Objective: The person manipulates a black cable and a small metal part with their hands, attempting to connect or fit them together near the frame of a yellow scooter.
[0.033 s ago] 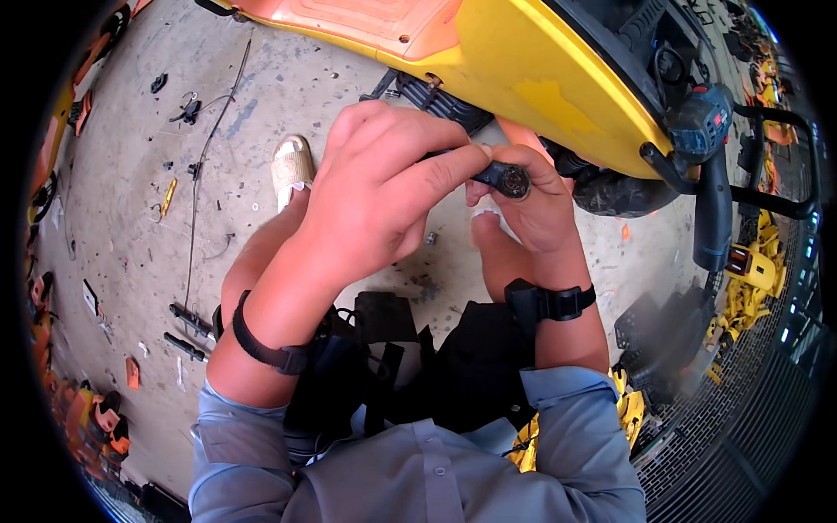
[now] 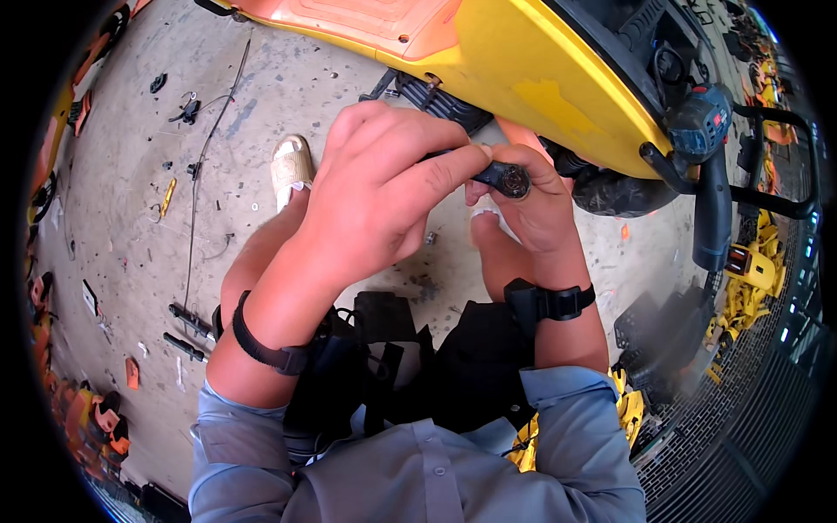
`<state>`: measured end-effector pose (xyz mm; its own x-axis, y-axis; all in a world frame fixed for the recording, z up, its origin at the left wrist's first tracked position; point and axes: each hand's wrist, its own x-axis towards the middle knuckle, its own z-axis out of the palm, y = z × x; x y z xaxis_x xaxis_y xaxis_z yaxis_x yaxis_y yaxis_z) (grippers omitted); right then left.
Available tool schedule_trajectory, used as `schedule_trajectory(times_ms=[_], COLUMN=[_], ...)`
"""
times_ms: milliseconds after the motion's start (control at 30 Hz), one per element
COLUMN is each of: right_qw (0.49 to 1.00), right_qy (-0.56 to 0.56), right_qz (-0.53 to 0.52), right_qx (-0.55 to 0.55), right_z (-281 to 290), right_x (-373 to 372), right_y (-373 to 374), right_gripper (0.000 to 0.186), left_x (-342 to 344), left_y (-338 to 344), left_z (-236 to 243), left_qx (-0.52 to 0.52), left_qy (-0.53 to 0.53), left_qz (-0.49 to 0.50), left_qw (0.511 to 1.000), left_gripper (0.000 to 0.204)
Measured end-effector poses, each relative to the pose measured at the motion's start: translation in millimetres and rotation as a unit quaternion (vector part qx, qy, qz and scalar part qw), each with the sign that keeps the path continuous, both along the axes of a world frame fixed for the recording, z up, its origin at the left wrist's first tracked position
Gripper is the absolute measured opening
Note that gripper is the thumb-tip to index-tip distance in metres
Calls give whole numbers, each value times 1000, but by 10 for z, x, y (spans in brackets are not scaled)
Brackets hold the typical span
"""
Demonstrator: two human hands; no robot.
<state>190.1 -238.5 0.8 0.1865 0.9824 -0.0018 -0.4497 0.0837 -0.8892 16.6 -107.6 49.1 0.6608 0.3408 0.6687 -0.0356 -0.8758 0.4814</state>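
Between my hands is a dark bar-shaped part (image 2: 503, 178) with a rounded end and a worn, brownish round face; its exact kind cannot be made out. My left hand (image 2: 384, 174) has its thumb and fingers closed on the bar from the left, hiding much of it. On the other side, my right hand (image 2: 542, 200) pinches the rounded end, its fingers partly hidden behind it. Both hands are above the floor, just in front of a yellow and orange vehicle body (image 2: 523, 70).
A blue-black cordless power tool (image 2: 700, 126) rests by the vehicle's black tube frame at right. A long thin cable (image 2: 199, 166), a yellow-handled tool (image 2: 168, 198) and several small parts lie on the concrete floor (image 2: 131, 235). Yellow parts (image 2: 757, 266) are piled at far right.
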Motion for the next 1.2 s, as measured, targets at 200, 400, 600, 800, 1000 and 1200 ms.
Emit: schedule_trajectory(times_ms=[200,400,600,800,1000,1200], right_qw=[1000,1000,999,998,986,954], right_qy=[11,18,32,23,-75,-150], right_qz=[-6,-19,-7,-49,-82,-197], right_qx=[10,3,-14,-21,-125,-171], right_z=[41,22,21,62,67,80], right_x=[-19,-36,-20,-79,-46,-142], right_y=[21,13,-15,19,-5,59], right_gripper=[32,33,33,34,25,20], left_x=[22,53,69,48,81,194], left_y=[-70,-128,-167,-159,-213,-370], left_z=[11,6,-4,-43,-213,-268], left_qx=[23,50,37,-17,-269,-412], left_qy=[-9,-5,-1,24,79,69], left_qz=[26,52,68,68,66,76], left_qw=[999,997,997,997,958,906], left_gripper=[38,37,37,34,25,22])
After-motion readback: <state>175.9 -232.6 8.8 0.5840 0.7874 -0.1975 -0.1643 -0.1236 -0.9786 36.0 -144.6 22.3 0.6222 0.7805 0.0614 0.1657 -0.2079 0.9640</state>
